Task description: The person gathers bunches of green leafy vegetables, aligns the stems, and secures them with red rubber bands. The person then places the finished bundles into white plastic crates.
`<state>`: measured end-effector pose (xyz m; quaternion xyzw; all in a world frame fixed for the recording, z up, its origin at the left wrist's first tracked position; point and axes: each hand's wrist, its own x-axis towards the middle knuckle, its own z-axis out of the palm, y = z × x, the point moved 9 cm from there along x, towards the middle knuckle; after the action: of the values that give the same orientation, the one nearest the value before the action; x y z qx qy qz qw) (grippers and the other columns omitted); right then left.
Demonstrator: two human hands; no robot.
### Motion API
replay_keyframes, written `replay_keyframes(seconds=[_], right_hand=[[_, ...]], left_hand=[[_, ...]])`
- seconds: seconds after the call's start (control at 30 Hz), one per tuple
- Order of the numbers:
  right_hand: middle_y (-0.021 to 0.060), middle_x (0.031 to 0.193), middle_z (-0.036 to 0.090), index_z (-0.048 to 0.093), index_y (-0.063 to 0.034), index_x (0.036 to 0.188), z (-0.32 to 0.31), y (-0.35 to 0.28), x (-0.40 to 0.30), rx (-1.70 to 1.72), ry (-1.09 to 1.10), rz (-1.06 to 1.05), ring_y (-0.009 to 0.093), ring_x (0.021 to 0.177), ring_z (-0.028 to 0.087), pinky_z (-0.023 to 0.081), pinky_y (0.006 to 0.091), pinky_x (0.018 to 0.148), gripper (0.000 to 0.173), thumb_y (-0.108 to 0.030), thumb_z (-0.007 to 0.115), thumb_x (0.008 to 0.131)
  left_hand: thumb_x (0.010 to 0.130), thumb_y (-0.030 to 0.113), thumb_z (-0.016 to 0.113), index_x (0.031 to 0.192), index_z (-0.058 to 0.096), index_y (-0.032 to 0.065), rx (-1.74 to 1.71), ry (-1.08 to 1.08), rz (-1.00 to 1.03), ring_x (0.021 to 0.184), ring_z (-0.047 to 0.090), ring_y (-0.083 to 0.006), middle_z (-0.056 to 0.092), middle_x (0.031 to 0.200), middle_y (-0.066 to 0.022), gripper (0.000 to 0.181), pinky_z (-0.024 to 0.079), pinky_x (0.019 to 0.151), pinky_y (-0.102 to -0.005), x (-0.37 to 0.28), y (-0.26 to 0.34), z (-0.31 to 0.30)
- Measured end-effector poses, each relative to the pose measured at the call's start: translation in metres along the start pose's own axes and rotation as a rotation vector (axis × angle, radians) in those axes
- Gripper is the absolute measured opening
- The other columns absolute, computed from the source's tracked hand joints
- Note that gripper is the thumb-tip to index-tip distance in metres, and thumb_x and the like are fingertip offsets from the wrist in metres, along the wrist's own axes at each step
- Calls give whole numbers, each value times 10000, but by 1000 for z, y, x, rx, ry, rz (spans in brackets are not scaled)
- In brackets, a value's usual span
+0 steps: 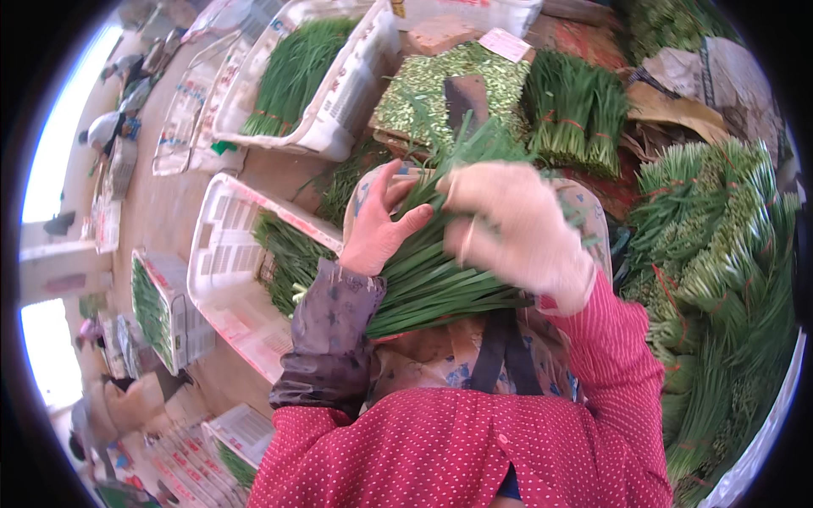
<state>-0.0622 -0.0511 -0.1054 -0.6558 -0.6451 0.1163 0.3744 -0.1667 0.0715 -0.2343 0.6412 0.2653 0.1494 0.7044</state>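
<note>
A loose bunch of Chinese chives [438, 286] lies across my apron-covered lap, its leaves fanned towards my body. My left hand [384, 222] is bare. Its fingers and thumb are spread against the left side of the bunch. On the other side, my right hand [514, 222] wears a pale glove and is blurred by motion. Its fingers are bent at the bunch; whether they grip any leaves is hidden. Beyond my hands, a board [406, 82] is covered with chopped pale stem bits. On it rests a dark flat metal piece [465, 101].
Banded chive bundles [568, 120] stand beside the board. A large heap of bundles [711, 254] rises at my right. White plastic crates hold chives at my left [235, 267] and at the back left [343, 108]. Other people [105, 130] work at far left.
</note>
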Motion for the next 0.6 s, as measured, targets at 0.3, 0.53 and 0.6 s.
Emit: replay_keyframes(seconds=[0.3, 0.53, 0.6], right_hand=[[162, 1412, 452, 458, -131, 1351, 86, 28, -69, -210, -363, 268, 389, 1270, 473, 498, 451, 963, 934, -195, 892, 527], [146, 1366, 553, 473, -124, 1346, 106, 58, -72, -170, -499, 323, 374, 1145, 598, 513, 440, 928, 790, -219, 846, 656], [166, 1319, 590, 490, -102, 1332, 107, 60, -66, -61, -489, 323, 369, 1127, 611, 510, 430, 930, 757, -221, 835, 669]], left_hand=[[1008, 591, 418, 1474, 397, 93, 379, 266, -247, 1215, 563, -230, 605, 1300, -124, 682, 446, 955, -394, -73, 30, -168], [950, 242, 579, 1412, 444, 27, 507, 415, -580, 969, 631, -178, 651, 1147, -100, 527, 538, 745, -328, -218, -102, -238], [957, 238, 612, 1444, 437, 34, 511, 202, -454, 1124, 611, -213, 631, 1260, -149, 556, 505, 952, -346, -242, -169, -208]])
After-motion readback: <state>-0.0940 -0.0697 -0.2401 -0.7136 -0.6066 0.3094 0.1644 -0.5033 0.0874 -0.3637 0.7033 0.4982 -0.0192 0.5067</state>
